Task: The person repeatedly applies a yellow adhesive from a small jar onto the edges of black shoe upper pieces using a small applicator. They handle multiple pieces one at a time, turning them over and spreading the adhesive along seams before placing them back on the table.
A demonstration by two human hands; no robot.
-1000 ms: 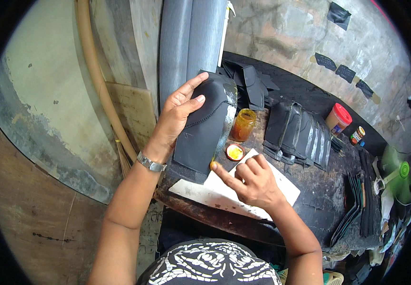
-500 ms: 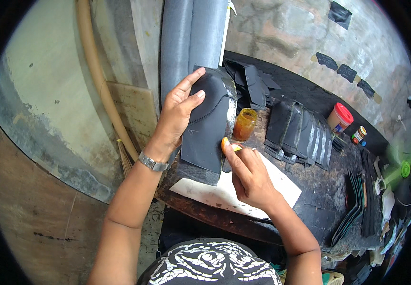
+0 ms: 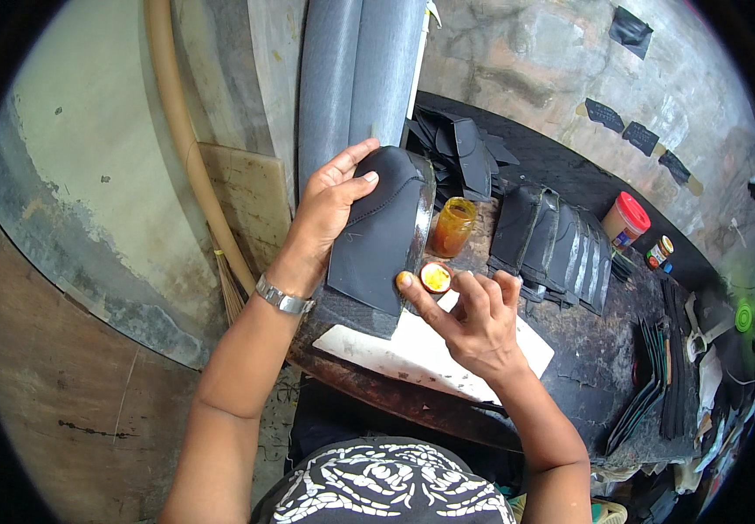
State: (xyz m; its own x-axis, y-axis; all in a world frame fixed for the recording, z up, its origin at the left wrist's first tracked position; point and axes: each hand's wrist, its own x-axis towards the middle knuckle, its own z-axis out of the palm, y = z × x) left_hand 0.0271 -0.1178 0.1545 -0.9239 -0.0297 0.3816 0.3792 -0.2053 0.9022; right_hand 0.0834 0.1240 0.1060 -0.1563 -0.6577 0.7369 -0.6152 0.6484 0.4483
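Setting: a rough plastered wall fills the upper frame above a dark, stained curved workbench (image 3: 587,367), with two grey rolled sheets (image 3: 360,79) standing upright at top centre.

Item 1: the curved black leather shoe-upper piece (image 3: 382,231), centre frame, standing on the bench edge. I see the left hand (image 3: 325,210) spread flat against its left side, fingers wrapped over the top, steadying it.

Item 2: the right hand (image 3: 473,319), lower centre, loosely curled and gripping nothing; its yellow-smeared index fingertip (image 3: 404,280) touches the piece's lower right edge.

Item 3: the small round lid of yellow paste (image 3: 435,277), just right of that fingertip, resting on the white cutting slab (image 3: 412,354).

Item 4: the amber glass jar (image 3: 453,226), open, just beside the piece.

Item 5: a row of black leather cut pieces (image 3: 552,240), centre right; a red-capped plastic jar (image 3: 624,218) beyond.

Risks, as I judge them: paste could smear beyond the edge onto the face; the right wrist could knock the lid or jar; the piece could slip if the left hand's hold relaxes.
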